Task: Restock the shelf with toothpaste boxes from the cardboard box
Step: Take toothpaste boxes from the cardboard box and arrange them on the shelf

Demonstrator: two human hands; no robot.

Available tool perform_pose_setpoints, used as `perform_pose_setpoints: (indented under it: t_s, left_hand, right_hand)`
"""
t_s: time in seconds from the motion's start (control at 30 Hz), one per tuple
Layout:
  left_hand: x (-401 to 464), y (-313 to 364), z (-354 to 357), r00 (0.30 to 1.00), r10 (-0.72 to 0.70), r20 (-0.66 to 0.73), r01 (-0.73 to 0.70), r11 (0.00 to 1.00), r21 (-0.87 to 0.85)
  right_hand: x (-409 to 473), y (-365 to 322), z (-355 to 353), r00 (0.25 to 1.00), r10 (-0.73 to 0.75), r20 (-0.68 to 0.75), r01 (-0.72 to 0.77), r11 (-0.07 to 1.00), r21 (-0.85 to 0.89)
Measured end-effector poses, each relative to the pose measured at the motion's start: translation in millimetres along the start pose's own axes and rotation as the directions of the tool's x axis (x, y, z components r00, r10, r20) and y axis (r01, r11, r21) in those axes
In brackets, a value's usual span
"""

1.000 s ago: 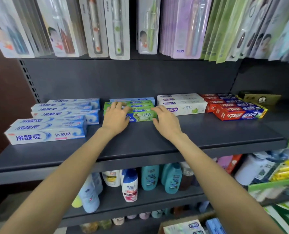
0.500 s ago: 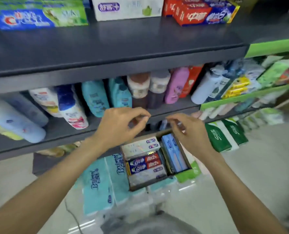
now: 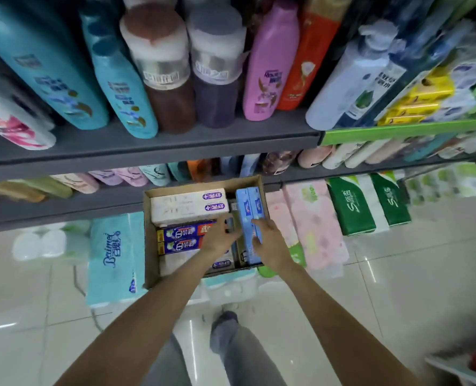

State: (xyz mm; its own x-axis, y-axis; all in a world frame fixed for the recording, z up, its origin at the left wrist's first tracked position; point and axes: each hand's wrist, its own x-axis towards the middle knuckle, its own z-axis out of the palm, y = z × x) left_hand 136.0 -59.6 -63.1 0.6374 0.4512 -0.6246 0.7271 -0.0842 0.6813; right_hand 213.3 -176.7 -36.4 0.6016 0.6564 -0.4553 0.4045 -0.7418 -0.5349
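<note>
An open cardboard box sits on packs of goods on the floor below the shelves. Inside lie white toothpaste boxes, blue-and-red toothpaste boxes, and light blue toothpaste boxes standing on edge at the right. My left hand reaches into the box beside the light blue boxes, its fingertips at their left side. My right hand lies on the light blue boxes with its fingers curled over their right side. The toothpaste shelf is out of view above.
A dark shelf of shampoo bottles hangs right above the box. A lower shelf edge juts out over it. Tissue packs and green packs flank the box. Glossy tile floor and my legs lie below.
My hands left the green toothpaste boxes on the upper shelf. My view dropped to the floor, and both hands went down into the cardboard box onto the light blue boxes.
</note>
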Motion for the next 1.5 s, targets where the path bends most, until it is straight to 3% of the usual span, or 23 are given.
perform_pose_setpoints:
  t_s: [0.13, 0.37, 0.57, 0.7, 0.8, 0.9, 1.03, 1.1, 1.17, 1.27, 1.33, 1.5]
  left_hand:
    - [29.4, 4.7, 18.9, 0.997, 0.076, 0.009, -0.077, 0.997, 0.021]
    - [55.4, -8.4, 32.9, 1.0, 0.011, 0.012, -0.009, 0.987, -0.161]
    - [54.6, -22.5, 35.9, 0.998, -0.055, -0.044, 0.046, 0.981, -0.187]
    - [51.7, -25.5, 38.7, 0.996, -0.059, -0.072, 0.046, 0.985, -0.167]
    - [49.8, -26.1, 39.0, 0.996, -0.068, -0.066, 0.054, 0.98, -0.193]
    - [47.0, -26.0, 33.0, 0.998, -0.053, -0.029, 0.044, 0.964, -0.263]
    - [36.3, -12.5, 9.4, 0.999, -0.015, 0.033, 0.026, 0.934, -0.356]
    - [21.0, -2.7, -7.1, 0.996, 0.009, 0.084, 0.03, 0.89, -0.456]
    - [0.7, 5.5, -23.1, 0.993, 0.027, 0.116, 0.04, 0.842, -0.539]
    - [-34.8, 13.9, -45.7, 0.99, 0.068, 0.12, 0.019, 0.797, -0.604]
    - [-59.6, 20.1, -60.7, 0.991, 0.082, 0.102, 0.003, 0.767, -0.642]
    - [-120.0, 39.9, -101.1, 0.987, 0.159, 0.024, -0.081, 0.62, -0.78]
  right_hand:
    - [22.0, 4.9, 28.1, 0.993, 0.086, -0.079, -0.081, 0.995, 0.066]
    - [42.0, 4.7, 47.2, 0.971, 0.221, -0.094, -0.23, 0.968, -0.101]
    - [38.0, 11.0, 54.3, 0.971, 0.116, -0.208, -0.143, 0.982, -0.121]
    - [38.7, 14.2, 54.8, 0.968, 0.208, -0.143, -0.17, 0.956, 0.241]
    - [44.3, 17.5, 53.5, 0.939, 0.343, -0.037, -0.281, 0.823, 0.494]
    - [45.1, 18.3, 48.7, 0.912, 0.406, 0.061, -0.357, 0.71, 0.607]
    - [29.2, 11.2, 38.2, 0.922, 0.387, 0.003, -0.275, 0.648, 0.71]
    - [15.0, 6.1, 25.6, 0.927, 0.373, 0.038, -0.227, 0.478, 0.849]
    - [-1.8, 0.9, 6.0, 0.958, 0.265, 0.108, -0.195, 0.326, 0.925]
    - [-27.9, -15.7, -28.0, 0.983, 0.09, 0.157, -0.174, 0.23, 0.957]
    - [-43.5, -30.0, -46.6, 0.985, 0.04, 0.17, -0.175, 0.199, 0.964]
    - [-74.7, -71.0, -79.1, 0.981, -0.05, 0.189, -0.17, 0.258, 0.951]
